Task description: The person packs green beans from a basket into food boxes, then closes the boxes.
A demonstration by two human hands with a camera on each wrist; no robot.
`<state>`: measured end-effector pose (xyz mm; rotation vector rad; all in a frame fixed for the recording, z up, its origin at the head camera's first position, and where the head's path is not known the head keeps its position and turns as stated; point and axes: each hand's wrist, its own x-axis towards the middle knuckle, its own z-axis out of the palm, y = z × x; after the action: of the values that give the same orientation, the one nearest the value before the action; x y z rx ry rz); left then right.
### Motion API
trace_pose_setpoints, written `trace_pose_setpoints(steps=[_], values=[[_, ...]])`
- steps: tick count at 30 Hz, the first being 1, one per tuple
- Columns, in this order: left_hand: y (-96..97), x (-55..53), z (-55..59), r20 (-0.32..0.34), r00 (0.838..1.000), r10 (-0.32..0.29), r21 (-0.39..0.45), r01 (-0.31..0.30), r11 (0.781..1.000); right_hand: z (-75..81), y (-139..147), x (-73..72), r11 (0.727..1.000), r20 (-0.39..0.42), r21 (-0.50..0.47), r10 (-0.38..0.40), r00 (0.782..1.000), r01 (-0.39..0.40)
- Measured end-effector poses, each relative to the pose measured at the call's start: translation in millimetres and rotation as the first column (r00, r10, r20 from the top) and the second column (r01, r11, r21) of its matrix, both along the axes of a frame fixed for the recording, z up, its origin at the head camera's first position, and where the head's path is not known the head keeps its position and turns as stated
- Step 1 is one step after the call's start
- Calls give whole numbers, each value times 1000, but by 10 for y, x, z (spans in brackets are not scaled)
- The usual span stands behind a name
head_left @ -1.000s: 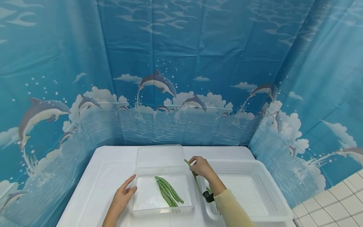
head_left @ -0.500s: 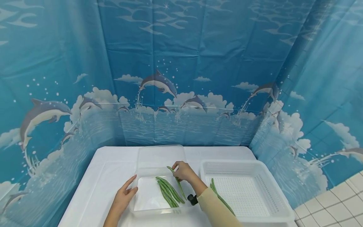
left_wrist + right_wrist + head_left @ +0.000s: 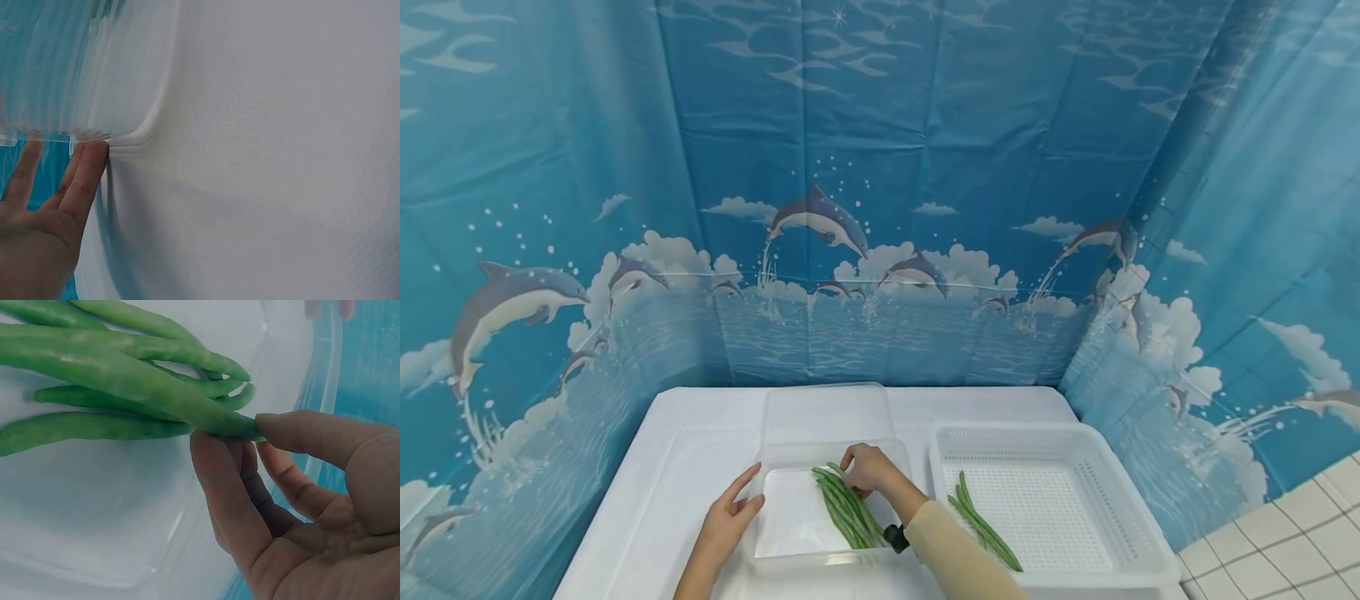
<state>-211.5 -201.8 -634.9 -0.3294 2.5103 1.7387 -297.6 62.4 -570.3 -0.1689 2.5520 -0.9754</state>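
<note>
My right hand (image 3: 874, 471) reaches into the clear plastic container (image 3: 786, 521). Seen from the right wrist, its thumb and fingers pinch one end of a green bean (image 3: 156, 387). That bean lies over several other green beans (image 3: 94, 428) grouped on the right side of the container floor. My left hand (image 3: 721, 525) is at the container's left side. In the left wrist view its extended fingertips (image 3: 95, 150) touch the container's edge.
A white perforated basket (image 3: 1101, 575) stands to the right, with a few green beans (image 3: 981, 525) along its left side. A clear lid (image 3: 823, 412) lies behind the container. White cloth (image 3: 688, 454) covers the table; a blue dolphin curtain (image 3: 880, 333) surrounds it.
My right hand has carried a green bean leftward from the basket into the container and lowered it onto the other beans. My left hand has stayed by the container.
</note>
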Motion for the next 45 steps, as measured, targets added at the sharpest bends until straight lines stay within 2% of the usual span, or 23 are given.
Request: trace_pose_setpoints(steps=[15, 22, 26, 29, 35, 39, 42, 45], values=[[3, 4, -11, -8, 1000, 3, 1, -3, 1000, -68, -8, 3, 1000, 23, 8, 2, 1000, -2], [16, -16, -7, 0, 1000, -7, -10, 7, 1000, 12, 61, 22, 1000, 18, 10, -2, 1000, 2], [-1, 1, -15, -13, 1000, -12, -17, 12, 1000, 116, 161, 15, 999, 16, -49, -10, 1000, 11], [-10, 10, -20, -16, 1000, -10, -20, 9, 1000, 215, 293, 1, 993, 12, -108, -37, 999, 38], [-4, 6, -25, -11, 1000, -6, -29, 6, 1000, 419, 720, -9, 984, -55, -145, -114, 992, 105], [2, 9, -21, -13, 1000, -1, -43, 1, 999, 512, 1082, 27, 973, -97, -150, -191, 977, 175], [2, 13, -8, -12, 1000, -1, -42, 0, 999, 557, 1339, 61, 957, -102, -160, -258, 961, 240], [-1, 13, 4, -7, 1000, -2, -42, 1, 999, 561, 1560, 87, 949, -104, -157, -292, 951, 274]])
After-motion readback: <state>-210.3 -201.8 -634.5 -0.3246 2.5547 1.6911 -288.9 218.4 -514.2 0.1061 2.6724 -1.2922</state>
